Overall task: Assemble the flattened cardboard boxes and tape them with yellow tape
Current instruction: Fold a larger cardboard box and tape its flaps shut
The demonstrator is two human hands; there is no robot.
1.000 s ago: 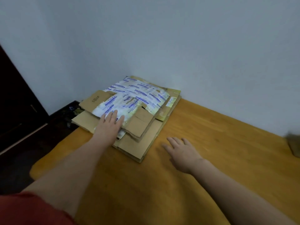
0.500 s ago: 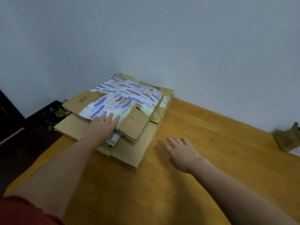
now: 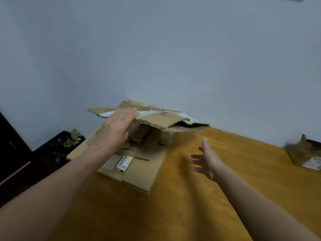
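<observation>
Gripping box (image 3: 166, 120) at its left end with left hand (image 3: 114, 131): fingers laid over the top face, thumb hidden below, presumably pinching from under. Held in air above stack (image 3: 139, 173) at the table (image 3: 225, 180) corner, near the wall, roughly level.

Long axis left to right. Free end jutting right, unsupported, layers gaping a little there.

Right hand (image 3: 207, 160) empty, fingers straight and spread, hovering over table. Placed below the free end and nearer the body, apart from it. By far the nearer hand to that end.

Likely next: reach up and forward to take the free end, then push the two ends to pop the box square.

Risk: sag or twist under a one-ended hold.
</observation>
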